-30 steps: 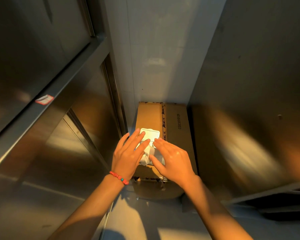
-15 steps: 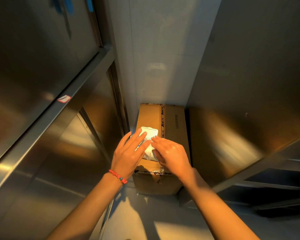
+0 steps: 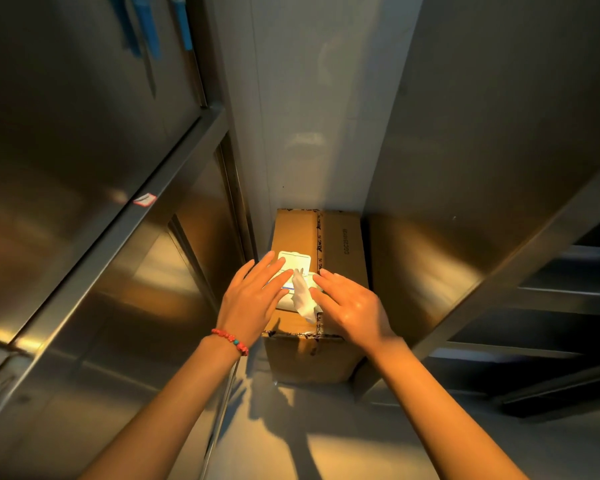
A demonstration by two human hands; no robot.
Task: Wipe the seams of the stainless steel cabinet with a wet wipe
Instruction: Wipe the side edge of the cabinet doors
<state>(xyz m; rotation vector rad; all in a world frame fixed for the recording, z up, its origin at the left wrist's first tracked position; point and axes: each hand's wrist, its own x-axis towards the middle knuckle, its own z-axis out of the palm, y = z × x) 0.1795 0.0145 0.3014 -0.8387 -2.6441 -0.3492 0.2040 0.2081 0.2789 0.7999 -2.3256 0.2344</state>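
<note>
One wet wipe [image 3: 302, 296] pokes from one pack [image 3: 293, 263] on one carton [image 3: 340, 244]; two hands, left [image 3: 253, 299] and right [image 3: 352, 306], press flat, grips loose.

— What is the stainless steel cabinet [image 3: 84, 161] at nine o'clock like?

— Brushed metal, smooth, with a soft sheen; the unit [image 3: 482, 140] at three o'clock looks the same.

— And the box [image 3: 340, 251] at the centre?

— Matt brown cardboard, sealed with glossy printed tape [image 3: 317, 237]. The wipe pack [image 3: 297, 263] on it looks like glossy white plastic, and the wet wipe [image 3: 303, 299] is soft, crumpled white cloth.

— The wall [image 3: 319, 98] at twelve o'clock?

— Smooth, pale, matt.
</note>
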